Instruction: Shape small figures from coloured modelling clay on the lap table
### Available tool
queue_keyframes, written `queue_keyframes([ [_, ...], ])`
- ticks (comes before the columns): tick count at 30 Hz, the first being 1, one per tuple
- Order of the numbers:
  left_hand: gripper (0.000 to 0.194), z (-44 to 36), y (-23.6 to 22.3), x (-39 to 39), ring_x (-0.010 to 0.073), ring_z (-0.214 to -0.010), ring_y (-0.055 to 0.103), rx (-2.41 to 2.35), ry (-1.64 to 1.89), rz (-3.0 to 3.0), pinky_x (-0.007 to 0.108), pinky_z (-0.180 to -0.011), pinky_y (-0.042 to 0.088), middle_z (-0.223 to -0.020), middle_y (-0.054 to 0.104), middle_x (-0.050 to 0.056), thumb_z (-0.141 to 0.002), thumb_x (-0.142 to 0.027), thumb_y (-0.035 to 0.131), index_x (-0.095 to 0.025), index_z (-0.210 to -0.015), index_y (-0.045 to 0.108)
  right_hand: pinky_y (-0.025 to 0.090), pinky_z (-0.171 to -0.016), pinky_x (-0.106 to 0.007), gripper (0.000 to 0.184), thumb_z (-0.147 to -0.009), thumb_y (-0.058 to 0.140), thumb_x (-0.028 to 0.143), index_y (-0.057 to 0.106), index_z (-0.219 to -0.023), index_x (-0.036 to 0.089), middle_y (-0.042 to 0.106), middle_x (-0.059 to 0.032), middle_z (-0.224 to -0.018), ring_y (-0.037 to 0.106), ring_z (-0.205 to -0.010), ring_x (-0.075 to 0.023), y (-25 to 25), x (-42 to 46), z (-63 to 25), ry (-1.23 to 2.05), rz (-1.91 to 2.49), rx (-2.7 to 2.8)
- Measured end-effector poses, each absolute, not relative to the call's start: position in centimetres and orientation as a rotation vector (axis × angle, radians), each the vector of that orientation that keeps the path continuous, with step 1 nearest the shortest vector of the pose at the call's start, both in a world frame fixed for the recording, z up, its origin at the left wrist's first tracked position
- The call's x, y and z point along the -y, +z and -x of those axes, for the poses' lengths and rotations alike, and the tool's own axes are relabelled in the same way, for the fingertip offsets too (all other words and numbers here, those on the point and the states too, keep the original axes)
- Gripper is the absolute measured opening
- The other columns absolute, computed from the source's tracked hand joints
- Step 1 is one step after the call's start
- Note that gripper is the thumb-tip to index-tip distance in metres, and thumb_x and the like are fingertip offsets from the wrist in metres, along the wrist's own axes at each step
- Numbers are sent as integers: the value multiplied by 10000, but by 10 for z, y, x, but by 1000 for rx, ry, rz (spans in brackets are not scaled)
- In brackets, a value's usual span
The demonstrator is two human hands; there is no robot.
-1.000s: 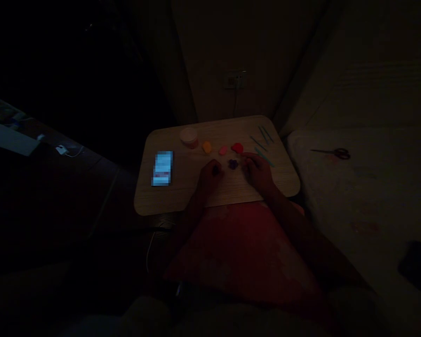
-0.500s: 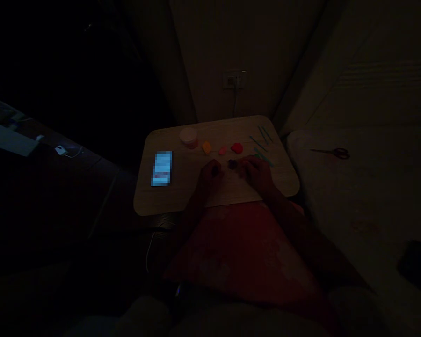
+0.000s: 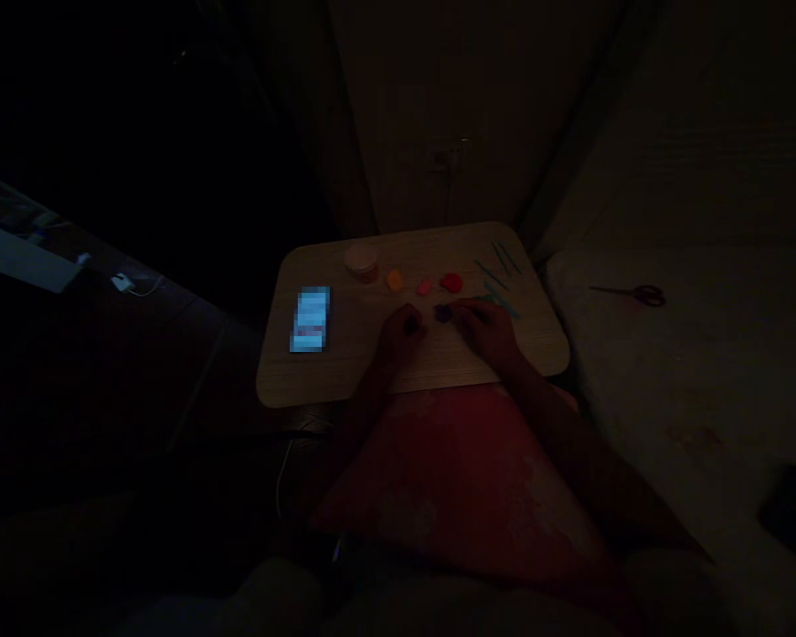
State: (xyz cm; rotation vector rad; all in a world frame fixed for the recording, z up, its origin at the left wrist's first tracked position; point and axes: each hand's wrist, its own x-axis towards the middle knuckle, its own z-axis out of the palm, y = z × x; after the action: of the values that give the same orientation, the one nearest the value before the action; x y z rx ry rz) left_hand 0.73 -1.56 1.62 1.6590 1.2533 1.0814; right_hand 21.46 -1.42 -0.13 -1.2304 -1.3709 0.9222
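In the dim light a small dark purple lump (image 3: 443,312) is at the fingertips of my right hand (image 3: 487,327); its fingers are closed together, seemingly pinching the lump's edge. My left hand (image 3: 401,334) rests just left of it on the pale wooden table (image 3: 345,372), fingers curled; whether anything is inside them is hidden. Behind the hands lie an orange lump (image 3: 394,280), a pink lump (image 3: 424,287) and a red lump (image 3: 451,282), all soft-looking like modelling clay. Several thin green-blue strips (image 3: 493,275) lie right of them, beside a green piece (image 3: 484,298).
A phone with a lit screen (image 3: 311,320) lies at the table's left. A white-lidded tub (image 3: 362,264) stands near the back edge. Scissors (image 3: 645,295) lie on the pale surface to the right. A wall socket (image 3: 447,155) with a plugged-in cable is behind the table.
The view has shifted slightly, so the whole table appears a little lower and to the right. Both hands keep nearly the same places beside the purple lump.
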Motion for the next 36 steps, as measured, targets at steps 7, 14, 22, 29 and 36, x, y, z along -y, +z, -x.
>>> queue_keyframes([
  [7, 179, -7, 15, 15, 132, -697, 450, -1264, 1075, -1662, 260, -675, 369, -718, 489, -43, -737, -83, 607, -207, -744, 478, 529, -669, -336, 322, -843, 723, 386, 777, -1116, 226, 773, -51, -880, 678, -673, -180, -7, 11, -213, 998, 1143, 1299],
  [14, 155, -6, 13, 14, 128, -694, 452, -1241, 1090, -1675, 259, -671, 362, -718, 482, -44, -739, -95, 598, -204, -755, 489, 546, -675, -340, 209, -805, 757, 364, 782, -926, 195, 789, -60, -813, 697, -670, -193, 5, 17, -211, 998, 1192, 1337],
  [22, 168, -7, 12, 15, 126, -695, 458, -1246, 1070, -1671, 253, -677, 379, -727, 495, -42, -750, -107, 609, -208, -753, 476, 471, -569, -286, 249, -776, 786, 418, 650, -724, 217, 692, -10, -622, 616, -580, -163, 2, 17, -211, 923, 1260, 1298],
  [29, 164, -6, 14, 15, 130, -694, 457, -1265, 1050, -1681, 254, -671, 378, -719, 492, -44, -744, -112, 612, -211, -757, 481, 504, -642, -317, 236, -882, 666, 419, 744, -881, 197, 725, -34, -718, 646, -632, -173, 2, 16, -212, 991, 1187, 1388],
  [36, 130, -6, 14, 15, 126, -694, 454, -1247, 1055, -1680, 259, -679, 373, -726, 493, -41, -761, -134, 593, -207, -766, 486, 484, -626, -307, 298, -953, 541, 411, 735, -1012, 194, 708, -41, -793, 602, -625, -160, 1, 15, -213, 950, 1155, 1410],
])
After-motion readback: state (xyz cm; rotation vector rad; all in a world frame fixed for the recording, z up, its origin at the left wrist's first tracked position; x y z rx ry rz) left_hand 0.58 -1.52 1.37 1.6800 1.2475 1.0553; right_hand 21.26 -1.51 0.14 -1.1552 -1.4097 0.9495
